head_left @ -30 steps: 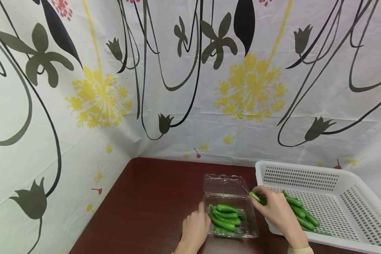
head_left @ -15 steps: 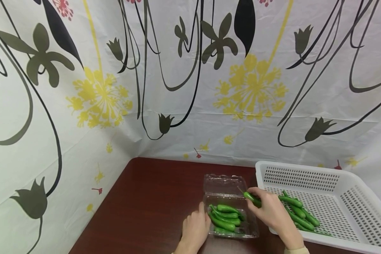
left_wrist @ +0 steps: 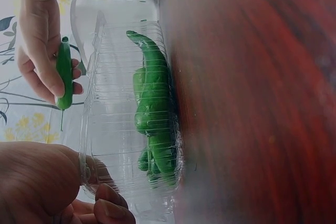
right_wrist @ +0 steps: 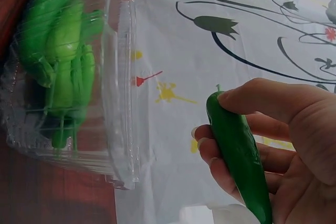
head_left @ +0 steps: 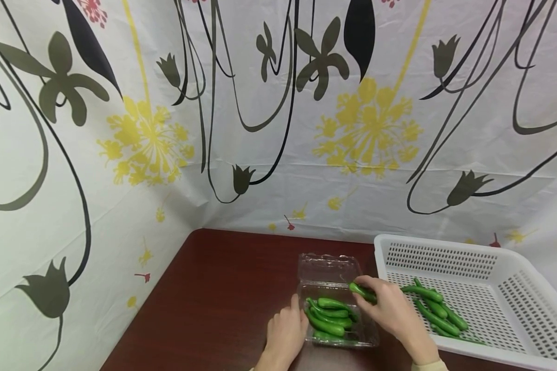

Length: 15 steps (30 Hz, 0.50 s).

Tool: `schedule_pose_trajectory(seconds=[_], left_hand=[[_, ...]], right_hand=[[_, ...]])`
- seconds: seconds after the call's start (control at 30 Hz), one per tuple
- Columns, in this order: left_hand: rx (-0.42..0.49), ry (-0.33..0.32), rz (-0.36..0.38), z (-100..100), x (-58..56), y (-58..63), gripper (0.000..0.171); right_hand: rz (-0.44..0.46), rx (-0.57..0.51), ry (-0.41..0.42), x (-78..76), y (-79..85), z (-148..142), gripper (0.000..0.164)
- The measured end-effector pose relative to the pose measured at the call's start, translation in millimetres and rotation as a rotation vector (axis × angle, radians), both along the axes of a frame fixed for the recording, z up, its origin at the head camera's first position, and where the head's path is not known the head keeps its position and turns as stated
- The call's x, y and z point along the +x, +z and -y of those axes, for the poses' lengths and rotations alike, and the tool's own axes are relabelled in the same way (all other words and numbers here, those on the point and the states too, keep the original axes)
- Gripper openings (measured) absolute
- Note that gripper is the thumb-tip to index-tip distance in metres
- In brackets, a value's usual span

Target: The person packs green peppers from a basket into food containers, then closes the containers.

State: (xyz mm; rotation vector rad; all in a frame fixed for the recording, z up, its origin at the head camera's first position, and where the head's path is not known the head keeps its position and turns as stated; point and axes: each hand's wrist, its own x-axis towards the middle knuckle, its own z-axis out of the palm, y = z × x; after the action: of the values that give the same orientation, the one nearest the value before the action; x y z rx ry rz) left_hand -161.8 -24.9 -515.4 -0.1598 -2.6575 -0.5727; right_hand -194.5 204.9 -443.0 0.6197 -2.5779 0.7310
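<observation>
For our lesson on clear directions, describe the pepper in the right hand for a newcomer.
On the dark red table stands a white basket, with an open clear box left of it. Near that box, the right hand grips one green pepper. Unlike the peppers lying in box and basket, it alone is held.

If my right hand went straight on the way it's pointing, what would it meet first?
Probably the open clear lid, ahead and to the left of your right hand; the hand's height is unclear, so it might pass over.
</observation>
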Motion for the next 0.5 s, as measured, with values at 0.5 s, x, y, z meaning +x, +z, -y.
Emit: schedule_pose_trajectory(seconds=[0.5], left_hand=[[0.003,-0.005,0.006,0.0,-0.1,0.7,0.037]], right_hand=[[0.044,0.057,-0.014,2.7,-1.9,7.5,0.025]])
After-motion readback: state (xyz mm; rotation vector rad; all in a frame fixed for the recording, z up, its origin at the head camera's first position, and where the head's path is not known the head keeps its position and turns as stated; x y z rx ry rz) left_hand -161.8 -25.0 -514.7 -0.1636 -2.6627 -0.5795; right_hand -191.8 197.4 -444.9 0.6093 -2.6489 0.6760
